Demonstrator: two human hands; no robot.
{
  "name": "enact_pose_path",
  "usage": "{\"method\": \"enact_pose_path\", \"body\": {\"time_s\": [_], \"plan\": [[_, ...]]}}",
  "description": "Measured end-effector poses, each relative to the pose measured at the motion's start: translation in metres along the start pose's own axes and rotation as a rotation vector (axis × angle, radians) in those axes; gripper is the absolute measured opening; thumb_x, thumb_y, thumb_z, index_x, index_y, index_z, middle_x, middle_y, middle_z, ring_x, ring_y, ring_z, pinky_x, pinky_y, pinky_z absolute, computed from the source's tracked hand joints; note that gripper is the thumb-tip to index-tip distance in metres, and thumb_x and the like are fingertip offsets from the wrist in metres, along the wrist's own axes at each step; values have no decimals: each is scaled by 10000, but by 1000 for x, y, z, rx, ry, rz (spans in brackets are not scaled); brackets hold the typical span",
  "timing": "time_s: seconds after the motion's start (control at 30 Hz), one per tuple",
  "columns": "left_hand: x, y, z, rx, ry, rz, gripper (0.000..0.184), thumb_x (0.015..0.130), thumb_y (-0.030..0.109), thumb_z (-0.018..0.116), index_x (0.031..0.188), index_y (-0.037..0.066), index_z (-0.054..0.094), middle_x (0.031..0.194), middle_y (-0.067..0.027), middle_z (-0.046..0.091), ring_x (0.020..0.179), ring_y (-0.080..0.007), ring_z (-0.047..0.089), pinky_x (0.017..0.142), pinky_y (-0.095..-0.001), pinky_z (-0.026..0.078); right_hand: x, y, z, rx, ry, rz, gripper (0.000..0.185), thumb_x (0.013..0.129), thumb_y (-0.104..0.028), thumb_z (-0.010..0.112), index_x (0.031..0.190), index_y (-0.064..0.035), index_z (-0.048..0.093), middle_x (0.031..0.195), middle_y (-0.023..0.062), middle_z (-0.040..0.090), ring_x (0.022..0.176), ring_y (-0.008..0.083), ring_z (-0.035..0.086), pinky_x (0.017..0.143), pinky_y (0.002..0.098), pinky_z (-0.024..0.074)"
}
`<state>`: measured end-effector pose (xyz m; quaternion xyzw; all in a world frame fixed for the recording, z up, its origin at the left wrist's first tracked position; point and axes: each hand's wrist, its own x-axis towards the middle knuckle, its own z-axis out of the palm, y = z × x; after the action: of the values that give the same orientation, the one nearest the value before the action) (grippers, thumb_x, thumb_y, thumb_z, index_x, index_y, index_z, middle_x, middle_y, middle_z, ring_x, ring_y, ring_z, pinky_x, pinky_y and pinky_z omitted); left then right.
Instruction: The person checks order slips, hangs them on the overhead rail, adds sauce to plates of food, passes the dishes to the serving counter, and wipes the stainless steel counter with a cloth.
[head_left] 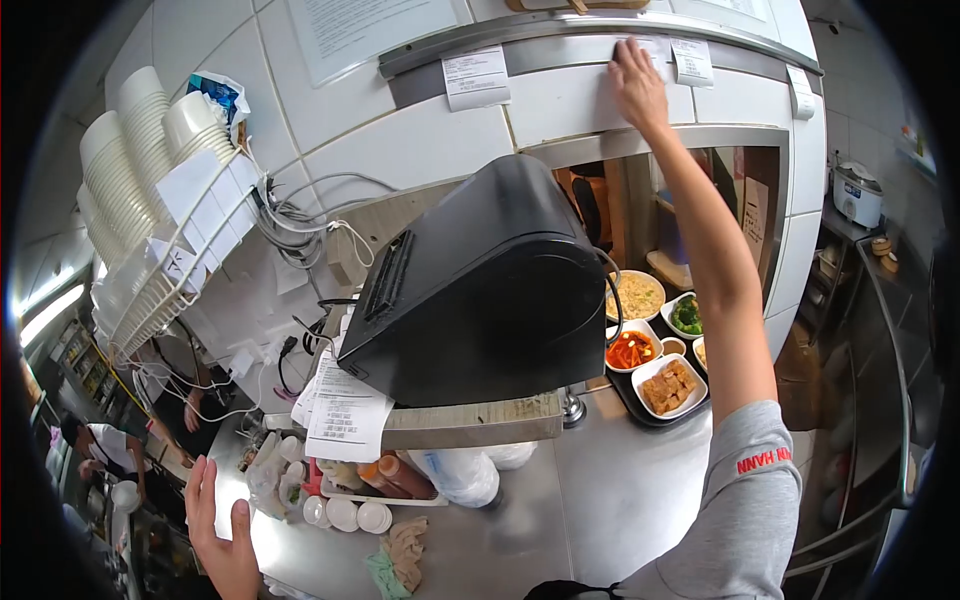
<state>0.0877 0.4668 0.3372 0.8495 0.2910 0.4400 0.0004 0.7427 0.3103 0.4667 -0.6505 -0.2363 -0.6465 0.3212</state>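
Note:
My right hand (638, 88) is raised against the tiled wall, its fingers stretched up to the metal ticket rail (560, 35). Just right of the fingers a printed ticket (692, 62) hangs from the rail; another ticket (476, 78) hangs further left. My left hand (222, 530) is at the lower left above the steel counter, fingers apart and holding nothing. Beneath my right forearm, a black tray (640, 408) bears bowls of food, among them fried rice (636, 296), broccoli (687, 315) and brown cubes (668, 388).
A black machine (480, 290) stands on a shelf mid-view, with printed papers (345, 415) at its left. Stacked white bowls (120, 150) fill a wire rack. Bottles (400, 476), lids and a cloth (405, 550) lie on the counter. Another person (110, 450) stands far left.

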Motion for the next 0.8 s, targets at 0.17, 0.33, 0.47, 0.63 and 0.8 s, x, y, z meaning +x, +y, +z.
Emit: {"method": "enact_pose_path", "body": {"time_s": [0.17, 0.33, 0.47, 0.63, 0.8], "plan": [[8, 17, 11, -40, -54, 36, 436, 795, 129, 559, 1203, -5, 485, 1250, -153, 469, 1183, -275, 417, 996, -359, 281, -13, -56, 1, 74, -87, -120, 442, 903, -312, 364, 1267, -67, 423, 1360, 123, 351, 1225, 304, 368, 989, 411, 326], [20, 38, 30, -109, -127, 141, 454, 784, 174, 592, 1188, -8, 493, 1250, -172, 452, 1170, -313, 417, 978, -378, 298, -2, -94, -5, 443, -145, -229, 367, 893, -236, 397, 1181, -36, 506, 1319, 162, 392, 1192, 318, 401, 983, 355, 339], [17, 38, 43, -8, -171, 176, 474, 768, 149, 599, 1203, 5, 479, 1273, -167, 432, 1206, -327, 375, 988, -396, 277, 11, -50, -18, 547, 150, -6, 283, 849, -209, 431, 1048, -65, 571, 1226, 157, 482, 1053, 326, 513, 907, 392, 402], [-1, 7, 23, 18, -115, 63, 486, 774, 125, 576, 1225, -13, 455, 1289, -162, 431, 1223, -298, 370, 1015, -366, 253, 18, 76, -21, -77, 56, 229, 465, 873, -368, 398, 1294, -170, 411, 1394, 111, 299, 1268, 340, 287, 1008, 445, 286], [-30, -10, 11, 225, 41, 130, 345, 841, 96, 525, 1159, -34, 496, 1158, -163, 530, 1087, -280, 489, 947, -361, 346, 6, 92, -22, 20, -130, 196, 499, 903, -435, 301, 1352, -216, 315, 1428, 72, 234, 1304, 331, 220, 1038, 459, 222]]}}
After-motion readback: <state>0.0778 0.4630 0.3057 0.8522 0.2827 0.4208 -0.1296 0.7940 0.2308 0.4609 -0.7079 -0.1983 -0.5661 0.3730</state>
